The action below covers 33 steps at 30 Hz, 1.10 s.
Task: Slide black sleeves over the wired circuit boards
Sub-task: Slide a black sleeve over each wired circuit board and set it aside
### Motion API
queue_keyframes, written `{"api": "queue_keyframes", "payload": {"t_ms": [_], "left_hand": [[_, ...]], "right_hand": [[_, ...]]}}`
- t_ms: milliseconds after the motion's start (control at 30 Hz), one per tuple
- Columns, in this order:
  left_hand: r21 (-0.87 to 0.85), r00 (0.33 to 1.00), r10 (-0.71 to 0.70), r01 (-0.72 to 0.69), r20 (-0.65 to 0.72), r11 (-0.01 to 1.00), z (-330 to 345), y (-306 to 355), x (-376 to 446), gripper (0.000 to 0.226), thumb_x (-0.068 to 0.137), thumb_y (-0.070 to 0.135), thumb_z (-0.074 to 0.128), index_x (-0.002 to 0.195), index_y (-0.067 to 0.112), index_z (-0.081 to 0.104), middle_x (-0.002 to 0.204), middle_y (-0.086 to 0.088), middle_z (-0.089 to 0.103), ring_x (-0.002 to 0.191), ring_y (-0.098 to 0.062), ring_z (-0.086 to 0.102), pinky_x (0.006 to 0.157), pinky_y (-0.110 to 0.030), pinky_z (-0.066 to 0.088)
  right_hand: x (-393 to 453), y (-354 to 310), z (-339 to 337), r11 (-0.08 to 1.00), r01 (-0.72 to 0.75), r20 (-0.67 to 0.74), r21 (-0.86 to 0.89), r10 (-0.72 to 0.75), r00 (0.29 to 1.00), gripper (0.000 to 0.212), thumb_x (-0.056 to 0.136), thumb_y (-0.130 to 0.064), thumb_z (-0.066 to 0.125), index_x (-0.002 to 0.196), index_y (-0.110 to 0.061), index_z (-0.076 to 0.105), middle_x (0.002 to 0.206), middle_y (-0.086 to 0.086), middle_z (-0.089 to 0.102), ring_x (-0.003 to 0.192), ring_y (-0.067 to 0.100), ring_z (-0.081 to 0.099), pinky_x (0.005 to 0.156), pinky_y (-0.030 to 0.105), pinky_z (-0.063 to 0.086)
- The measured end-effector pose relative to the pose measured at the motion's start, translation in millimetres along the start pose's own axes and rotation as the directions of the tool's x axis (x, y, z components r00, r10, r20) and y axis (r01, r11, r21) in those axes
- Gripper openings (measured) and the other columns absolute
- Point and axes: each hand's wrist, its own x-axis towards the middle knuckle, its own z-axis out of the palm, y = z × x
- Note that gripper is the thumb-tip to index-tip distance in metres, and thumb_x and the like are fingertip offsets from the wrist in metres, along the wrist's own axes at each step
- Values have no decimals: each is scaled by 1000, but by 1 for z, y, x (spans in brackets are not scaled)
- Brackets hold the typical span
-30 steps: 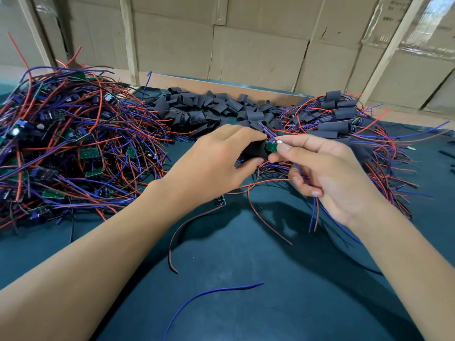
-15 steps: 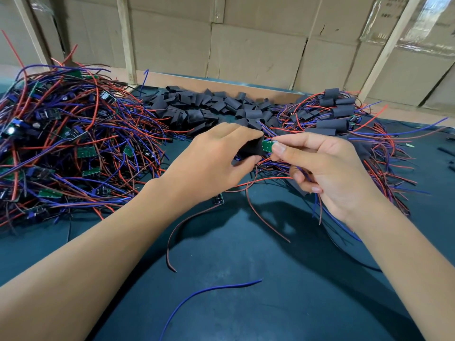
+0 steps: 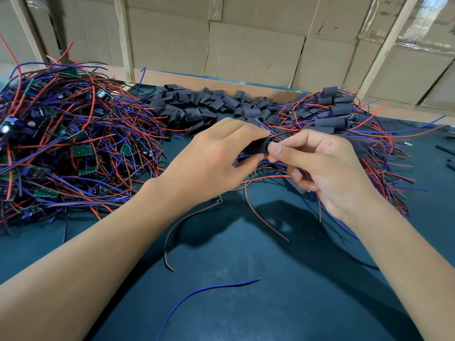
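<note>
Behind, loose sleeves [image 3: 211,104] heaped — wired boards [image 3: 61,143] left, sleeved ones [image 3: 334,112] right.

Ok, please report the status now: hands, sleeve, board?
Left hand grips black sleeve. Right hand pinches circuit board at sleeve mouth. Board mostly inside. Nothing blocking.

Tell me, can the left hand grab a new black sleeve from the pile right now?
Probably not yet. The left hand already holds a black sleeve in its grip, with the right hand feeding a board into it. The pile of sleeves lies just behind, with nothing between.
</note>
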Motion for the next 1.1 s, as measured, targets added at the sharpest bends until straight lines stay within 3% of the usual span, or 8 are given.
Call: {"api": "queue_keyframes", "payload": {"t_ms": [200,367,467,667,833,900,1000,1100], "left_hand": [[29,999,42,-42,-2,999,0,0,1,29,91,11,73,117,-1,70,112,-11,71,100,-32,66,89,-43,53],[42,998,64,-64,2,997,0,-2,3,27,91,10,73,116,-1,70,112,-10,71,99,-32,66,89,-43,53],[53,996,85,-85,-3,995,1,-3,3,27,91,10,72,115,-1,70,113,-11,71,99,-33,66,89,-43,53],[76,997,81,-81,-2,994,3,-2,3,30,89,7,74,117,-1,69,115,-10,70,103,-33,65,91,-41,53],[81,998,62,-64,33,995,1,1,4,33,93,16,71,124,4,67,119,-7,68,107,-30,62,92,-41,51],[60,997,34,-38,75,997,0,1,3,42,98,28,65,135,8,60,128,-5,63,115,-27,58,99,-39,48],[41,986,-65,59,152,997,-4,-2,1,56,100,39,59,147,11,45,140,-7,49,129,-26,46,110,-35,39],[203,980,-62,22,188,979,-12,-9,6,39,98,36,59,128,11,58,116,-7,55,110,-28,49,97,-35,44]], "right_hand": [[0,2,0,998,29,-64,-60,-33,997,30,68,-46,84,86,-22,80,68,3,65,46,12,41,38,17,24],[-1,5,1,963,160,-79,-215,-181,980,27,79,-52,76,87,-27,80,49,0,52,44,14,40,43,13,29],[-2,5,2,947,200,-83,-253,-227,970,21,78,-51,78,86,-32,80,50,-10,57,43,7,42,45,12,33],[-4,5,7,911,252,-66,-327,-288,955,12,78,-53,75,84,-43,78,54,-11,58,52,11,45,54,22,40],[-6,8,8,894,288,-100,-343,-339,935,5,79,-39,81,80,-35,77,58,-10,62,49,6,42,51,15,35],[-5,7,6,855,306,-173,-418,-406,897,5,81,-34,80,80,-31,76,61,-1,64,51,6,43,53,18,34],[-2,1,-9,745,329,-282,-580,-563,777,4,87,-33,76,86,-32,72,73,-13,68,57,5,51,62,22,40],[4,-3,-25,753,285,-426,-593,-594,683,14,89,-34,72,103,-33,66,85,-16,69,62,9,55,69,35,49]]}}
